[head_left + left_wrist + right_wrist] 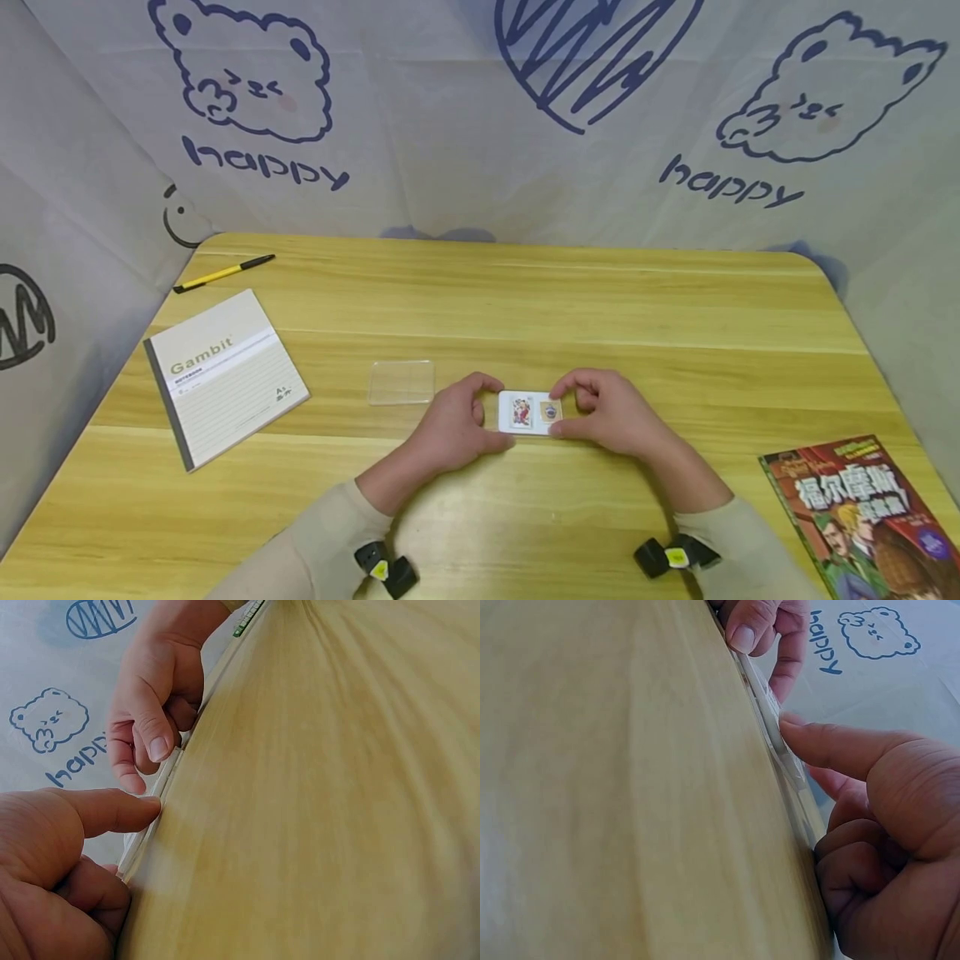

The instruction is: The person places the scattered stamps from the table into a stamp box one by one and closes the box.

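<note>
item: white slab (536,412), one, small and rectangular, near the middle of the surface (540,317), between the two hands; bears a playing-card picture (521,412) at its left end and a tan square (551,412) at its right. a clear layer (799,796) shows under its edge in the right wrist view.

left grip (459,423): thumb and forefinger slightly apart, pinching the slab's left end at near and far edges.

right grip (611,412): thumb and forefinger likewise parted by the slab's breadth, pinching its right end; remaining fingers curled.

clear plastic rectangle (402,383), one, lying flat just beside the left grip.

notebook (227,379), one, marked "gambit", grey spine, at left; yellow-and-black pen (225,273), one, above it.

illustrated red book (862,508), one, near right corner.

white cloth (450,167), drawn with bears, a heart and "happy", behind the surface.
</note>
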A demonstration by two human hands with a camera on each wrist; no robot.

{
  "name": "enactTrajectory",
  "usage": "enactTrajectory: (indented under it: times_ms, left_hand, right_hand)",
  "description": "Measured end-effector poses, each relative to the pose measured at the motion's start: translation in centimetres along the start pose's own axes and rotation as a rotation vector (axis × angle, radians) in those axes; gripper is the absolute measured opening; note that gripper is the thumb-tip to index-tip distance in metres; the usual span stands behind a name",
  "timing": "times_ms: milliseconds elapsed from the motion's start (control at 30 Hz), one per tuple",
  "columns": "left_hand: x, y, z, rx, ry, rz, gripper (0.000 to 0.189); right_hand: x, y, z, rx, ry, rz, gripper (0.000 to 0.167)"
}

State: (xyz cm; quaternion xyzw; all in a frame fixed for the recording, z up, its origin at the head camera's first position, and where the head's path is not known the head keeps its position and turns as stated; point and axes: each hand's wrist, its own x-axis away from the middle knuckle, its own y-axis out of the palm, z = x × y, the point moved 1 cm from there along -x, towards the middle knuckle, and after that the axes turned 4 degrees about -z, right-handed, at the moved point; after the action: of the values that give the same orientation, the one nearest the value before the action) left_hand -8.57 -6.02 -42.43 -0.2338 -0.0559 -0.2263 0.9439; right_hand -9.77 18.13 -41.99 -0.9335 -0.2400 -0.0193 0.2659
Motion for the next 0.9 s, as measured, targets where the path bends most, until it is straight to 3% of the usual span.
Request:
enactTrajectory:
  times_ms: [400, 900]
  left_hand:
    - [0.1, -0.1, -0.1, 0.002, 0.001, 0.002, 0.064]
    - [0.5, -0.8, -0.3, 0.045, 0.007, 0.008, 0.069]
  right_hand:
    - [0.4, 0.0, 0.4, 0.005, 0.001, 0.007, 0.062]
    - [0.4, 0.1, 0.9, 0.032, -0.010, 0.009, 0.057]
